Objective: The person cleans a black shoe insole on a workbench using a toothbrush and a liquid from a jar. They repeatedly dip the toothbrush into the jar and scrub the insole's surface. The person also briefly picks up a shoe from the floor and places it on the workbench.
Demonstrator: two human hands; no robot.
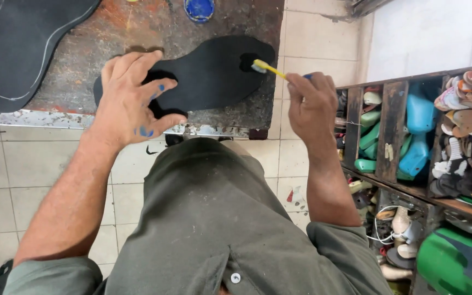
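**Down on the bench: one sole, one brush, two hands**

Broadly, one worn workbench [137, 24] fills the upper left of the view, its stained top edged by a scuffed metal strip. Beside it on the right stands one wooden rack [391, 136], its compartments crowded with shoe lasts in green, blue and pale colours, too many and too overlapped to count.

On the bench lie two black pieces. One large black sheet [15, 46], marked with a pale drawn outline, sits at the far left corner, partly out of view. One black cut-out sole [208, 74] lies flat near the bench's front edge, its broad end toward the right.

The left hand [132, 101] is spread wide and flat, fingers splayed, pressing on the narrow heel end of the sole and gripping nothing; blue smears mark several fingers. The right hand [311, 104] hovers off the bench's right edge, closed around the handle of one yellow toothbrush [269, 68]. The brush reaches leftward from that hand, and its bristles touch the sole's broad end, where a darker wet patch shows.

One blue round lid or tin [199, 8] rests at the bench's back edge, well apart from both hands.
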